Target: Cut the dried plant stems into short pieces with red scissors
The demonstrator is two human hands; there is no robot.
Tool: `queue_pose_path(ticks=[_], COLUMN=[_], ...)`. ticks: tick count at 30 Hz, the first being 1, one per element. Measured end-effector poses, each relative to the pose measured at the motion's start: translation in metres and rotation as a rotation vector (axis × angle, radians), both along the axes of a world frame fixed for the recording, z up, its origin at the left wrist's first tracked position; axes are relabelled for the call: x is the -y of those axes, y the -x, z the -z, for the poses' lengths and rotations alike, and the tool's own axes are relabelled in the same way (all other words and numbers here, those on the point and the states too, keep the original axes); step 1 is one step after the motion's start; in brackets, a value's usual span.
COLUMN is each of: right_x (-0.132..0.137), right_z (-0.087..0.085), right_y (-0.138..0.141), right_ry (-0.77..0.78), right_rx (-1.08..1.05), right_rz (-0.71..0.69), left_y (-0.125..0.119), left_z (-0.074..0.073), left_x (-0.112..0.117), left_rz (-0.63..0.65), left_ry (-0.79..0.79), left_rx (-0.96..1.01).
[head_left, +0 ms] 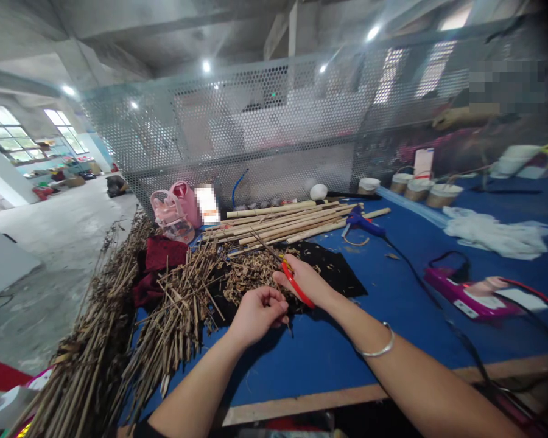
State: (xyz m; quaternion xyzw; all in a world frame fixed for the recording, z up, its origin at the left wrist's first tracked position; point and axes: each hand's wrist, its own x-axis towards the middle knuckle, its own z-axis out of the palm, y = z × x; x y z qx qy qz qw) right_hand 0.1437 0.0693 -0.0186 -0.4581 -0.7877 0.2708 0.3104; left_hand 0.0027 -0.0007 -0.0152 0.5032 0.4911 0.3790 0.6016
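Observation:
My right hand is closed around scissors with red handles. Their blades point up and left over a heap of dry plant clippings on a black cloth. Just left of it, my left hand is closed in a pinch. A thin dry stem pokes out below its fingertips; most of it is hidden. Beside my left wrist, a spread of cut dry stalks lies on the blue tabletop.
Dried branches fill the left edge. Behind the heap lie pale sticks and a blue glue gun. A purple power strip with cables sits right. A perforated metal screen stands behind, with a pink bag before it.

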Motion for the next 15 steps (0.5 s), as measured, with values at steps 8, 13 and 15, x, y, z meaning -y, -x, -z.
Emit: queue_pose_path(ticks=[8,13,15], right_x=[0.0012,0.0024,0.0018], right_z=[0.0028,0.0013,0.0004], right_y=[0.0032,0.0050,0.0047], right_ry=[0.024,0.032,0.049], right_rx=[-0.082,-0.100,-0.072], right_rz=[-0.053,-0.022,-0.014], left_y=[-0.0046,-0.0050,-0.0047], left_z=[-0.0006,-0.0024,-0.0027], left_x=[0.0023,0.0030,0.0032], left_rz=[-0.007,-0.012,-0.016], left_ry=[0.036,0.029,0.033], left_rx=[0.086,0.083,0.082])
